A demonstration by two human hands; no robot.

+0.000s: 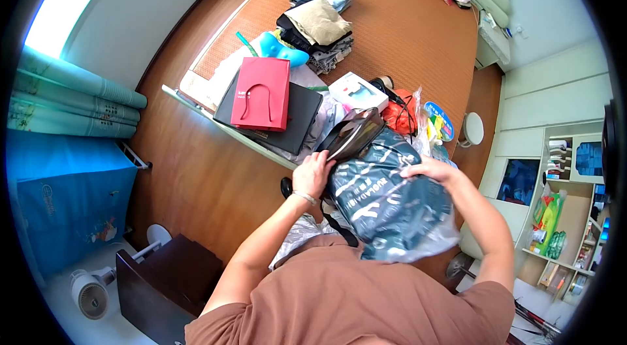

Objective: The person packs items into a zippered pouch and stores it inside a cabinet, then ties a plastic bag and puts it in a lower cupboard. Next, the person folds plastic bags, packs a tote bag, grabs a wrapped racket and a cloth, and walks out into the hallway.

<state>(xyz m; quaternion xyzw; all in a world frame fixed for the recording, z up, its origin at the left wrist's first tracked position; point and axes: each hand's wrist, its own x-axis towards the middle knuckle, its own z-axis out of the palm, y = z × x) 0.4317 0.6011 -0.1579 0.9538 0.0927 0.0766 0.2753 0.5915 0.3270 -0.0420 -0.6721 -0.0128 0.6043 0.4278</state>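
A dark teal plastic bag [385, 191] with white lettering and a clear, crinkled lower edge hangs in front of my body. My right hand [431, 170] is closed on its upper right side, the fingers gripping the film. At its upper left is a dark, shiny bag [354, 135] with a light-coloured edge line. My left hand [312, 175], with a band on the wrist, is closed around the lower left edge of that dark bag. Whether the dark bag is partly inside the plastic one, I cannot tell. Near my left hand lies a black flat case [300, 124] on the bed.
A red paper bag [261, 94] lies on the black case. Beyond are a blue inflated-looking item [281, 50], folded clothes [320, 22], a white box [358, 92] and an orange bag [400, 113] on the bed [405, 25]. A dark chair [163, 273] stands at lower left.
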